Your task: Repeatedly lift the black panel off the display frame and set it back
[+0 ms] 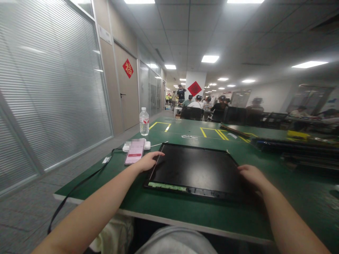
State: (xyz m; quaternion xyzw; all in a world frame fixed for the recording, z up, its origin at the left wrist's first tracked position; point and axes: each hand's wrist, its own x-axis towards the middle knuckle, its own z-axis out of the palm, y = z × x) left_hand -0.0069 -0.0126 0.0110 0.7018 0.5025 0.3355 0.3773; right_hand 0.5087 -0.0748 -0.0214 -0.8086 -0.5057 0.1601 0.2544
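Note:
A flat black display panel (196, 165) lies on the green table in front of me, its dark screen facing up. A green strip (166, 186) runs along part of its near edge. My left hand (149, 161) grips the panel's left edge, with the thumb or a finger over the frame. On the opposite side my right hand (251, 173) holds the right edge, its fingers partly hidden under or behind the panel. Close to my left hand lies a phone (135, 153) with a lit pinkish screen.
Behind the phone are a white power strip (147, 145) with a black cord and a water bottle (144, 121). Long dark parts (296, 144) are stacked at the right. Yellow tape marks the green table (185, 208). Several people sit farther back.

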